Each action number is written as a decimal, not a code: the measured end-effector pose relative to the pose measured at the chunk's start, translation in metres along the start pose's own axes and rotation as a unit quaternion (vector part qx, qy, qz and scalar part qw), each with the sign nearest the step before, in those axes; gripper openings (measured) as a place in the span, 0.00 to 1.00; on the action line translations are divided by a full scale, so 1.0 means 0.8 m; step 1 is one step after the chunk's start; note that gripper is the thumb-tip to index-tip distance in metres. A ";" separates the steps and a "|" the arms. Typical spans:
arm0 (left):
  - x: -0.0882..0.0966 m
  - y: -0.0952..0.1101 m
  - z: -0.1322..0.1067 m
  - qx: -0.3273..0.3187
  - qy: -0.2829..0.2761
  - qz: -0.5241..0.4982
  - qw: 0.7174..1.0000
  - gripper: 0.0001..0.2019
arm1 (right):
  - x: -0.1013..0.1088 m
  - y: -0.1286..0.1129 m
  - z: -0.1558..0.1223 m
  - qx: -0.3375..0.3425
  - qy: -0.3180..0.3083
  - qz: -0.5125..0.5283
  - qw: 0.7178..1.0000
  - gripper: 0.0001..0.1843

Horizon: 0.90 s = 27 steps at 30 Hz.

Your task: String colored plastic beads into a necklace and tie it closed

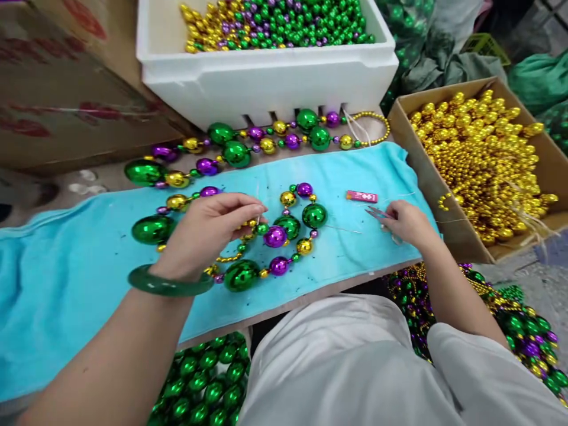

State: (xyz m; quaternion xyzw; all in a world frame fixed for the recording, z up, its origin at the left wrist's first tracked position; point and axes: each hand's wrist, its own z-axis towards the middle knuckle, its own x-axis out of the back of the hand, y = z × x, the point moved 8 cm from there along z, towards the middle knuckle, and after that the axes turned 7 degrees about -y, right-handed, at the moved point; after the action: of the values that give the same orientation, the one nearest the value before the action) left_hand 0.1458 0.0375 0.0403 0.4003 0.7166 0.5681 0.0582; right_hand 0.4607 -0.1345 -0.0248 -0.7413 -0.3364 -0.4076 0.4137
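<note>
On blue cloth (89, 266): L hand (208, 228) pinching white cord (258, 190) at bead strand (278, 265); R hand (410, 223) curled round scissors (377, 213), nr pink pkt (361, 196).

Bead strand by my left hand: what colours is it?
The bead strand is green, purple and gold, seen best in the head view.

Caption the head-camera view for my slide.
Over a turquoise cloth, the left hand pinches a beaded strand while the right hand grips scissors.

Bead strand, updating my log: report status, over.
Left hand pinched at bead strand. Right hand gripping scissors. Strand curled on blue towel; pink packet lying near scissors.
</note>
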 end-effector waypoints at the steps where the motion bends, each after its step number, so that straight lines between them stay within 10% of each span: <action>1: 0.000 0.003 0.001 -0.006 0.000 0.004 1.000 0.12 | 0.005 -0.001 -0.002 0.012 0.022 0.022 0.999 0.08; 6: -0.012 0.017 -0.004 0.005 -0.023 -0.019 1.000 0.10 | 0.034 -0.032 -0.021 0.110 0.098 0.288 0.946 0.07; 13: -0.034 0.024 0.001 -0.011 -0.067 -0.069 0.995 0.10 | -0.002 -0.161 -0.011 0.224 -0.116 0.462 0.850 0.18; 27: -0.030 0.025 0.002 -0.078 -0.047 -0.051 0.995 0.07 | -0.056 -0.230 0.023 0.147 -0.198 0.558 0.792 0.18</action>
State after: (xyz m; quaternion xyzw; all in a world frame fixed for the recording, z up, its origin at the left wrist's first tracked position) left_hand 0.1734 0.0240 0.0481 0.3837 0.6860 0.5992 0.1518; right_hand 0.2931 -0.0457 -0.0079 -0.7948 0.0055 0.1042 0.5978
